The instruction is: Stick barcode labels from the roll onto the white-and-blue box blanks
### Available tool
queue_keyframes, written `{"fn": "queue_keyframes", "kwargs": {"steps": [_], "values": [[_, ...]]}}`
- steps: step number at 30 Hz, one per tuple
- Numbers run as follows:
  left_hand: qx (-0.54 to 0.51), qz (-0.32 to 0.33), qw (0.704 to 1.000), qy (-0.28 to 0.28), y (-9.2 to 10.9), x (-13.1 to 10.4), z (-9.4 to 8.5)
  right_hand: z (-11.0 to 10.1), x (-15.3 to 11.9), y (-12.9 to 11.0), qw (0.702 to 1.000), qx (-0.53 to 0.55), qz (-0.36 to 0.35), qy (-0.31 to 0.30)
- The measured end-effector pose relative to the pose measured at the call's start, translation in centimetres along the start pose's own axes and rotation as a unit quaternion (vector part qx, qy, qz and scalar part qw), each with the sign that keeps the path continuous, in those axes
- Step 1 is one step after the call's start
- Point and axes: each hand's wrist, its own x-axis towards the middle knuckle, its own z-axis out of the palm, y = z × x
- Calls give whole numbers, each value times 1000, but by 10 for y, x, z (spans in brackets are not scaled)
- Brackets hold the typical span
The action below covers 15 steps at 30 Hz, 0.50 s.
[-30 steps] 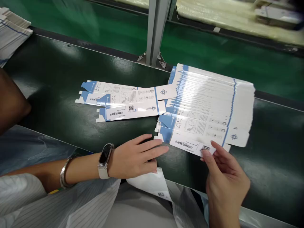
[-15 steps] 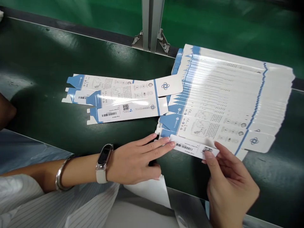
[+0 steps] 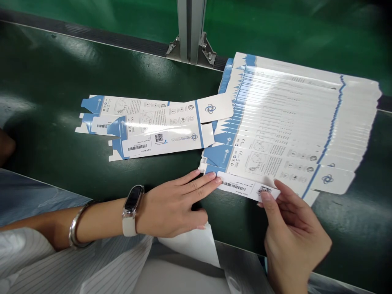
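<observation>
Head view: the right hand [image 3: 297,234] pinches one end of a label [image 3: 234,185] at the near edge of the fanned box pile [image 3: 290,118]. The left hand [image 3: 171,208], its fingers [image 3: 203,190] stretched out and gripping nothing, now touches the label's other end; a second ago they lay just short of it. Two boxes [image 3: 180,130] lie left of the pile.

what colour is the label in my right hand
White label, black print; head view shows it best.
</observation>
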Motion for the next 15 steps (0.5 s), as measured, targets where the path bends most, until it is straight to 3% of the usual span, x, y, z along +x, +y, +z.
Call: {"fn": "queue_keyframes", "kwargs": {"steps": [15], "values": [[1,-6,1000,-4,0,2,-1,2,1,-1,1000,-6,-6,2]]}}
